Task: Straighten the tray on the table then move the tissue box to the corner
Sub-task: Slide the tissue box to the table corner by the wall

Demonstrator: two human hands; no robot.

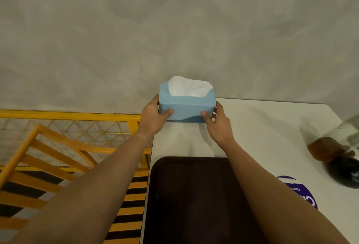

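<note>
A light blue tissue box (186,105) with white tissue sticking out of its top is at the far left corner of the white table (262,127), close to the grey wall. My left hand (155,115) grips its left end and my right hand (217,121) grips its right end, thumbs on the near face. A dark brown tray (194,201) lies flat in front of me, its edges parallel to the table's left edge. Both forearms reach over the tray.
A brown bottle with a dark cap (334,156) lies blurred at the right of the table. A purple and white round label (303,193) sits right of the tray. A yellow metal railing (68,127) and black-yellow striped floor lie left of the table.
</note>
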